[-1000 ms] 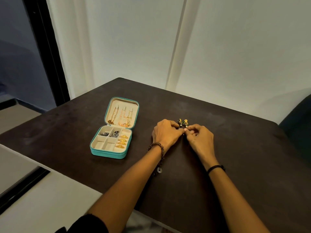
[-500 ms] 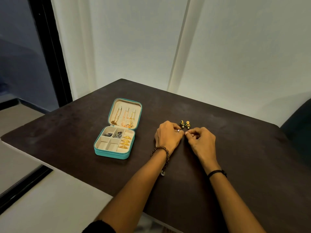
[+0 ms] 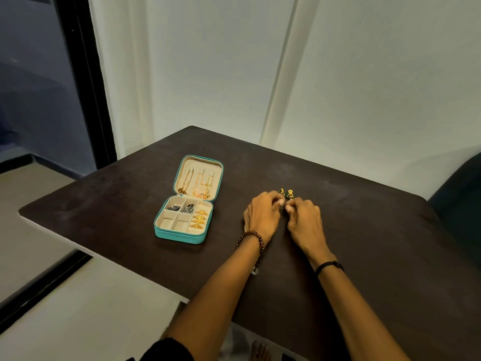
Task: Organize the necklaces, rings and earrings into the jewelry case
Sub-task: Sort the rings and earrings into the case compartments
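Note:
The teal jewelry case point(image 3: 179, 235) lies open on the dark table point(image 3: 377, 243), left of my hands. Necklaces point(image 3: 199, 183) hang in its raised lid. Gold rings point(image 3: 199, 219) fill the right column of the tray, and dark earrings point(image 3: 182, 207) fill the two far compartments. Two green-and-gold earrings point(image 3: 286, 193) stand on the table just beyond my fingertips. My left hand point(image 3: 261, 213) and right hand point(image 3: 304, 217) meet fingertip to fingertip, fingers curled, pinching a small jewelry piece that is mostly hidden between them.
A white wall rises behind the table, with a dark window frame point(image 3: 86, 82) to the left. A dark chair back point(image 3: 460, 194) stands at the right edge. The table's near-left edge point(image 3: 104, 259) drops to a pale floor.
Both hands stay together at the same spot by the green-and-gold earrings, with only small finger movements. The view has shifted slightly.

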